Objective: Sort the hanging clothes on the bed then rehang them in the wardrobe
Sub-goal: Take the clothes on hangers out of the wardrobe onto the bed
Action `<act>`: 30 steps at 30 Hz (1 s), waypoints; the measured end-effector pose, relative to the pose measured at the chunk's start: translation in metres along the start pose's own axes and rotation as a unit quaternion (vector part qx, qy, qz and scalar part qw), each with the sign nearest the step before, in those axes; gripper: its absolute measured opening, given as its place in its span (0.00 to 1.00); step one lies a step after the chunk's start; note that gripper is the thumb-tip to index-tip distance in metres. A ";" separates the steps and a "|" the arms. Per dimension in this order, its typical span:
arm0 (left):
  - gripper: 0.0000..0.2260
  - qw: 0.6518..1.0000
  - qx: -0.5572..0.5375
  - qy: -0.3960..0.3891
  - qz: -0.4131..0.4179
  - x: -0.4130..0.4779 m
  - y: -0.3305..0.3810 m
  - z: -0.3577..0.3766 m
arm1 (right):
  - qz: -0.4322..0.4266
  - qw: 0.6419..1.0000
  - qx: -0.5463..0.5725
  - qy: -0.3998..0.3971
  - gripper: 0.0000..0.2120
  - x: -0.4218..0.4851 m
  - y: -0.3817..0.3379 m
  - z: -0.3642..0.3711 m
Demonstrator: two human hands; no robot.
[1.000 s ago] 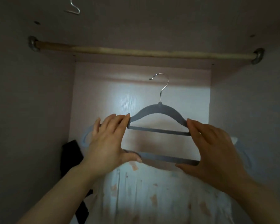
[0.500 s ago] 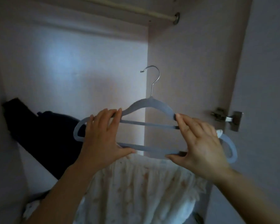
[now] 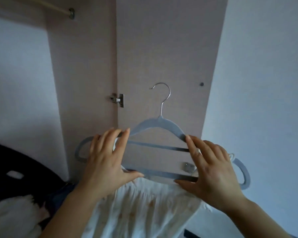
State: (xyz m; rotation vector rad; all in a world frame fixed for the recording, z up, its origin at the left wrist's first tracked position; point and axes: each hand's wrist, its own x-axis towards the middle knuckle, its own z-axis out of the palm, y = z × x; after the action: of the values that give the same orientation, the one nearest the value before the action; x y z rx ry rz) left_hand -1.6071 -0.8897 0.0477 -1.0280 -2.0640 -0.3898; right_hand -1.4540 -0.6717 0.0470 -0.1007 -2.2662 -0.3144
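Holding a flat grey hanger with a silver wire hook by both shoulders, the left hand and the right hand each pinch it half-closed, fingers over the upper arm and thumb under the lower bar, seemingly to keep the frame level and the hook upright above the grip. A white rust-flecked floral garment hangs from that lower bar below the hands, its weight shared between them. The pale wooden wardrobe rail sits well up and left of the grip, so rehanging is not yet done.
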 end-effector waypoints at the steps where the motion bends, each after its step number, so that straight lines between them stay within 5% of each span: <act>1: 0.48 1.000 -0.018 0.001 0.012 0.000 0.025 0.001 | 0.016 1.000 -0.012 -0.009 0.50 -0.021 0.013 -0.017; 8: 0.35 0.976 -0.200 0.031 0.081 -0.007 0.218 -0.005 | 0.119 0.983 -0.109 -0.085 0.49 -0.172 0.077 -0.147; 14: 0.29 0.909 -0.377 0.038 0.176 -0.021 0.366 -0.022 | 0.224 0.933 -0.236 -0.151 0.54 -0.281 0.093 -0.271; 23: 0.27 0.692 -0.616 0.087 0.366 -0.090 0.576 -0.109 | 0.434 0.758 -0.446 -0.194 0.55 -0.426 0.010 -0.447; 30: 0.28 0.505 -0.728 0.052 0.461 -0.215 0.668 -0.240 | 0.515 0.615 -0.587 -0.112 0.28 -0.502 -0.133 -0.560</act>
State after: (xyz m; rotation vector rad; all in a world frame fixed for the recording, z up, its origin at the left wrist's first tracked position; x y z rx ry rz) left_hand -0.8864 -0.7233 -0.0043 -2.6592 -0.2854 -1.5858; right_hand -0.7369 -0.9290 -0.0053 -2.0896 -1.4194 -1.0890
